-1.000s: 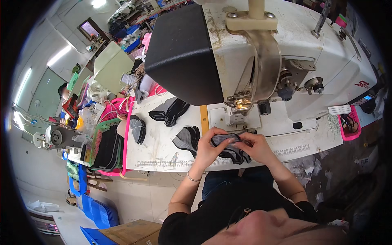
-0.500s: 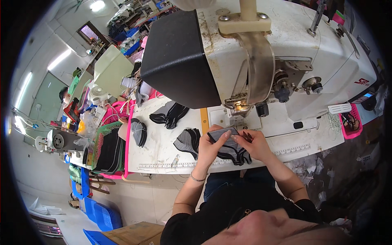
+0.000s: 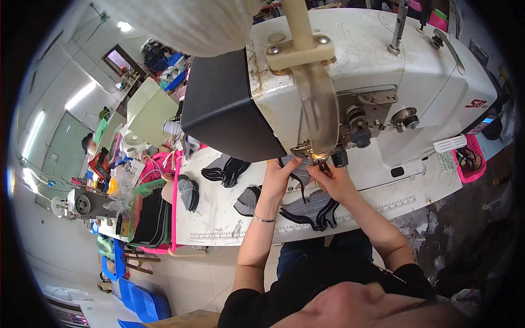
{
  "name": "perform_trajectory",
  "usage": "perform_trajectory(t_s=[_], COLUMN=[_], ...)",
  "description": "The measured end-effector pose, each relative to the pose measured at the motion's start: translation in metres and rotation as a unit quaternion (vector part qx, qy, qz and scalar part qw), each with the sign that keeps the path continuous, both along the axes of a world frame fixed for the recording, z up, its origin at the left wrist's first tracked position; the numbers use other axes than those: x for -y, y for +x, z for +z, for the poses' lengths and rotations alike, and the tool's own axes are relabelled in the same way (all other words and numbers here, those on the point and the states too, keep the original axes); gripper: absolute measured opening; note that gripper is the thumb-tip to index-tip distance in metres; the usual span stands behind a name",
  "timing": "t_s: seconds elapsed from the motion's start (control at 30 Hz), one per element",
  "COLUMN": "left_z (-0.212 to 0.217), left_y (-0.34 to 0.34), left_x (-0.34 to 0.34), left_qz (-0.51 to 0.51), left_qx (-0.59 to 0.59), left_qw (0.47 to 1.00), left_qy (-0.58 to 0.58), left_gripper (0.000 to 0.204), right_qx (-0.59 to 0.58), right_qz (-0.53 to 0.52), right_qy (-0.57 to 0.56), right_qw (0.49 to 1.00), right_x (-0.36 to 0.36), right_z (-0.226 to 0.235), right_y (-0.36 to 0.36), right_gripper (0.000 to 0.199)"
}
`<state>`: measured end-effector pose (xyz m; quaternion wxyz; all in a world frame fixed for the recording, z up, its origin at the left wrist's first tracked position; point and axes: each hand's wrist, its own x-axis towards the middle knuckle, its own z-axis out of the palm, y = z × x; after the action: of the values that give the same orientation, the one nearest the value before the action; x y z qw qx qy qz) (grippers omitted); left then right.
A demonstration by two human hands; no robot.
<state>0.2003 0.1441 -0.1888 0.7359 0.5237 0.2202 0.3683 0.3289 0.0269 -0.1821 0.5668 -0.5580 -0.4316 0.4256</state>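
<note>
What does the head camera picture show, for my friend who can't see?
A person's left hand and right hand hold a gray and black cloth piece at a white sewing machine. More cloth pieces lie on the white table.

- Grey cloth (image 3: 302,173), finely striped, edged in black, pinched up and partly hidden!
- It sits just off the view's centre, towards three o'clock, black edge drooping towards six!

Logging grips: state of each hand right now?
Left hand: closed, pinching the grey cloth.
Right hand: closed at the same cloth's right edge; something dark there is too small to identify.
</note>
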Motion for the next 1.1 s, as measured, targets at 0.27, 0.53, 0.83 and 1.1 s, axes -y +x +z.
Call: perform_trajectory(t_s=[0.27, 0.53, 0.83, 1.1], left_z=[-0.004, -0.01, -0.01, -0.018], left_y=[-0.002, -0.001, -0.002, 0.004], left_x=[-0.011, -0.016, -0.016, -0.021], left_qz=[-0.043, -0.026, -0.034, -0.013], left_qx=[0.0, -0.006, -0.016, 0.017], left_qw=[0.999, 1.0, 0.999, 1.0], left_qy=[0.002, 0.002, 0.02, 0.002], left_gripper=[0.025, 0.025, 0.026, 0.026], right_qx=[-0.022, -0.003, -0.001, -0.017], right_qz=[-0.015, -0.043, -0.036, -0.055], right_qy=[-0.001, 0.021, 0.056, 0.043], right_qw=[1.0, 0.999, 0.998, 0.997], right_x=[-0.005, -0.006, -0.001, -0.004], right_z=[-0.012, -0.013, -0.011, -0.012], right_y=[-0.006, -0.011, -0.014, -0.019], right_gripper=[0.037, 0.038, 0.034, 0.032])
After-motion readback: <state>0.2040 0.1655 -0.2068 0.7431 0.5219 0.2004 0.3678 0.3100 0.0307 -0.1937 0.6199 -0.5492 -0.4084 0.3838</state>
